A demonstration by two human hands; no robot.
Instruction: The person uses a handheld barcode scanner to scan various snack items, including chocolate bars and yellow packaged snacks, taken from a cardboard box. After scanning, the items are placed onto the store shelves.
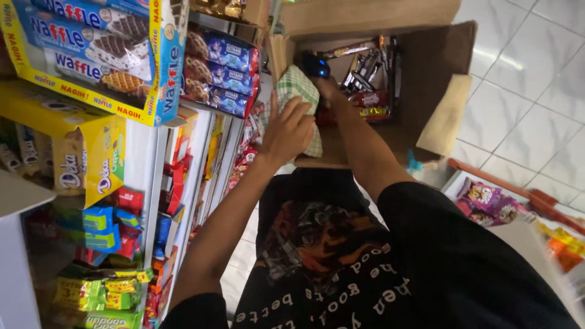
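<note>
The left hand lies flat, fingers spread, on a green checked cloth at the box edge. At one o'clock, the right hand reaches inside; its grip cannot be told. Snack shelves stand at nine o'clock.

Green-and-white checked cloth under the left hand. Plain brown cardboard box holding red, yellow and silver-striped snack wrappers. Black T-shirt printed with orange flames and white lettering. Blue biscuit packs on white shelving, beside a yellow-and-blue wafer carton. Purple candy bags by white floor tiles.
</note>
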